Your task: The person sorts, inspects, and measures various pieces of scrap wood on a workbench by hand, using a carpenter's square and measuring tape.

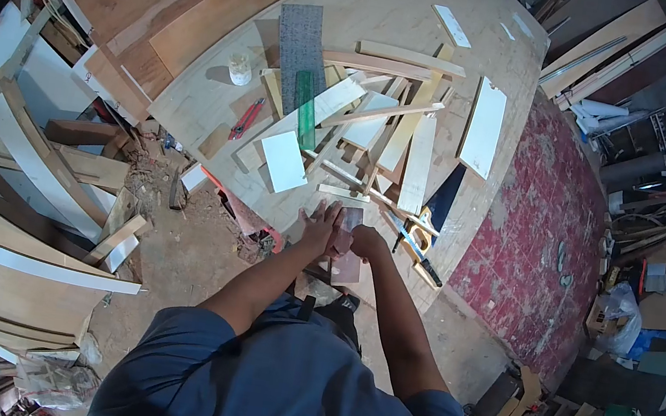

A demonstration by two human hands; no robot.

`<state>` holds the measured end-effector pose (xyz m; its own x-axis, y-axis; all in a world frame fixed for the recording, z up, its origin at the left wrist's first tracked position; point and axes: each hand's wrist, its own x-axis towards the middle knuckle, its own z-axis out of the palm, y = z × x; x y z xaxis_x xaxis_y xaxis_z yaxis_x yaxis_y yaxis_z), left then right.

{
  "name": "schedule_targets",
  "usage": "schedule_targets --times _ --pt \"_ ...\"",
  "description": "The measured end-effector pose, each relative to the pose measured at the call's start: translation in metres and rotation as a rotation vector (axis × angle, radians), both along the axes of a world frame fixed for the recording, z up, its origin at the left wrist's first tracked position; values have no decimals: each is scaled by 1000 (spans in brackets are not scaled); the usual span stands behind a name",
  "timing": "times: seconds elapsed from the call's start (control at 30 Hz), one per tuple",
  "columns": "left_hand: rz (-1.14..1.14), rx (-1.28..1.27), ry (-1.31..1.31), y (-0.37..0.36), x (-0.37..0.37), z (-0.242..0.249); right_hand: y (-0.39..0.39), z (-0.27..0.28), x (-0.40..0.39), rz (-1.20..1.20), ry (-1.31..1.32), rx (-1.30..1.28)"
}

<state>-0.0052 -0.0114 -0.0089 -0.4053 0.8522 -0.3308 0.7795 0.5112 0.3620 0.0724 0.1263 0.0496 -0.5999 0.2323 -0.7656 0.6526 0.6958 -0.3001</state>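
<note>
Reddish-brown flat piece (345,272) is right in front of you, at the near edge of the worktable (500,39), long axis roughly 12–6. Your left hand (319,228) is at its 9 o'clock side, fingers out straight. Your right hand (363,242) is curled at 3 o'clock; can't tell if it has closed on the piece.

Main risk: slip. If left pressure eases, the piece could skid or twist, and your fingers are close together. Its 6 o'clock end looks near the table edge, so load there might tip it.

Next out: pale wood strip (344,193) just off 12, easy to bump if you push forward. Yellow-handled tool (425,217) at 2; a wide right elbow could snag it. Offcut pile (418,165) at 12–1 is loosely crossed; one knock may start a slide. Red-handled tool (246,118) at 10–11, well apart, low risk.
</note>
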Motion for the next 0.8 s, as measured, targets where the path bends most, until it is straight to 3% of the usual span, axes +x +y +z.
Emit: schedule_targets --times 0.07,0.1,0.17,0.3,0.47,0.53,0.57,0.63,0.7,0.8 --pt "7 26 6 -2 -3 -1 -2 -22 6 24 321 118" --pt "-15 -16 15 -2 -3 -1 -7 -23 6 28 320 121" --pt "-36 -59 21 0 -1 0 -24 -26 3 -212 529 343" --pt "26 -42 -13 3 -1 4 -43 -32 9 -326 605 325" --pt "25 -50 6 2 1 -21 -46 -23 16 -255 465 293" --pt "74 269 347 0 9 -48 -35 -21 19 -202 387 299" --pt "71 273 348 1 8 -47 -24 -27 18 -93 359 265" --pt "0 -22 -21 -2 -2 7 -7 -24 7 18 339 237" --pt "-26 -71 -5 -1 -3 17 1 -7 -7 -100 140 58" --pt "-41 -123 10 2 -2 15 -14 -20 -9 -241 420 233"
